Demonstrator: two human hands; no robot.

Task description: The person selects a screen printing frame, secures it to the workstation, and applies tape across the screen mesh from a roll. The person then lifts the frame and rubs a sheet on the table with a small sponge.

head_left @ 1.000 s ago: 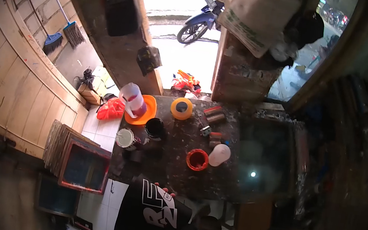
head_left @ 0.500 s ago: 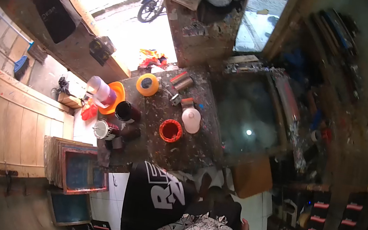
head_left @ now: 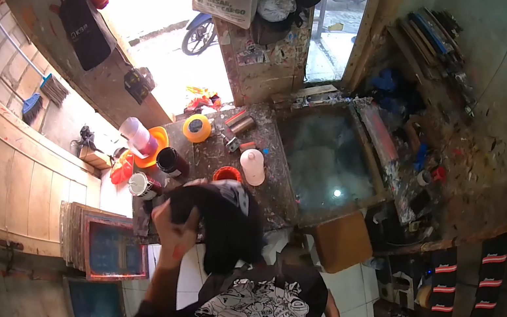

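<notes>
Black cloth hung bunched over the table's near edge, the left hand gripping with curled fingers, right fingers unseen, best kept clear of the red pot.

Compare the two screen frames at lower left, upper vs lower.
- Rim: the upper frame is stained red; the lower frame shows dull brown-grey edges.
- Placement: the upper frame fronts a stack of frames; the lower frame sits below, apart from that stack.
Shared: both rectangular, with dark blue-green panels.
</notes>
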